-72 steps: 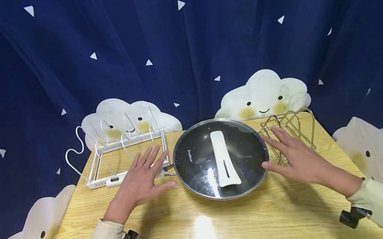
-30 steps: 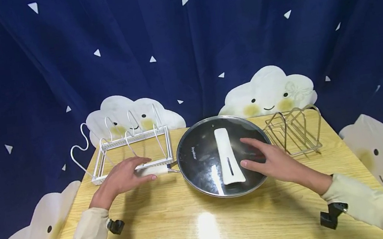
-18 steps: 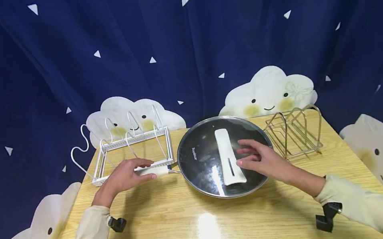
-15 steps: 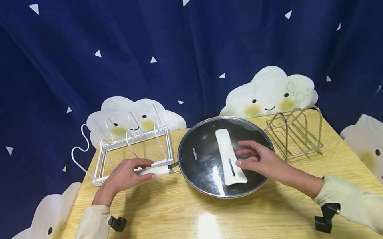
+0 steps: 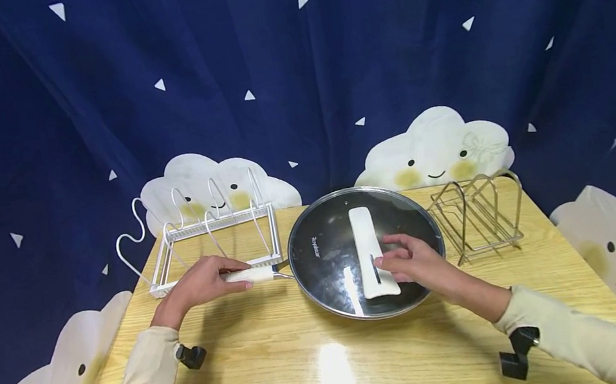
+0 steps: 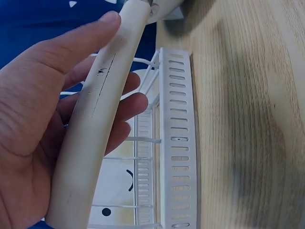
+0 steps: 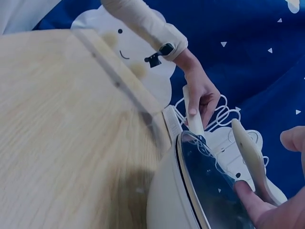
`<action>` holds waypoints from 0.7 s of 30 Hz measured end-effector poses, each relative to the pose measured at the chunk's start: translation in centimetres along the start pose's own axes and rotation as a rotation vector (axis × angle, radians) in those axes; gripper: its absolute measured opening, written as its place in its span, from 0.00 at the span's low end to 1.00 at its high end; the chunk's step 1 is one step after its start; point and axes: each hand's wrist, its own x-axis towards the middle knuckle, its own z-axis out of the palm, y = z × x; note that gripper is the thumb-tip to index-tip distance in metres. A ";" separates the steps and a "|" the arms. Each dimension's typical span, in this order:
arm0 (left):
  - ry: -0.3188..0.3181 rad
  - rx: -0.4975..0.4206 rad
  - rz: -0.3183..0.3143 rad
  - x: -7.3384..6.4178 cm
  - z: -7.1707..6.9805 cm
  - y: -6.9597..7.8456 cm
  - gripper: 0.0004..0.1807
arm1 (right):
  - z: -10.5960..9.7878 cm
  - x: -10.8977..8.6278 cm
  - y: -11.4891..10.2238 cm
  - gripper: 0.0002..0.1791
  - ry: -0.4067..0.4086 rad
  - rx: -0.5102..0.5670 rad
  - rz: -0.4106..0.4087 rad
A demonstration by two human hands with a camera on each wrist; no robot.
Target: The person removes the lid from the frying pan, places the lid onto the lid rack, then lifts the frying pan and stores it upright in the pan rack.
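Note:
A pan (image 7: 164, 195) with a pale body sits mid-table under a dark glass lid (image 5: 317, 217) with a silver rim. White and elongated, the lid handle (image 5: 363, 230) has a narrow slot. My left hand (image 5: 194, 285) holds the pan's cream handle (image 6: 93, 119), thumb along the top and fingers curled beneath. Over the lid, my right hand (image 5: 419, 265) has its thumb and bent fingers at the right side of the lid handle. In the right wrist view the thumb is close to the handle's base, while a finger stands apart from it; contact is unclear.
At the left, a white wire rack (image 5: 212, 221) stands behind the pan handle. A bronze-coloured wire rack (image 5: 480, 215) is close to the lid's right side. A dark blue curtain (image 5: 293, 77) with cloud shapes hangs behind the wooden table (image 5: 284, 364).
My left hand came down onto the pan handle and took hold of it. My right hand moved left from beside the lid to its handle, fingers drawing closer together.

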 end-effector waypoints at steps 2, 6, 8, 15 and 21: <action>0.000 0.004 0.004 0.0 0.0 0.0 0.21 | 0.2 0.0 0.0 0.43 0.004 0.008 0.014; 0.007 0.016 0.013 0.1 0.0 0.0 0.20 | 0.8 0.0 0.1 0.42 0.004 0.027 0.028; 0.012 0.018 0.014 0.1 0.0 0.0 0.19 | 1.0 0.1 0.2 0.42 -0.007 0.031 0.023; 0.024 0.018 0.016 0.0 0.3 0.1 0.18 | 1.7 0.3 0.6 0.37 -0.010 0.033 0.004; 0.028 0.021 0.017 0.0 0.3 -0.1 0.18 | 2.1 0.7 0.7 0.35 -0.020 0.092 0.004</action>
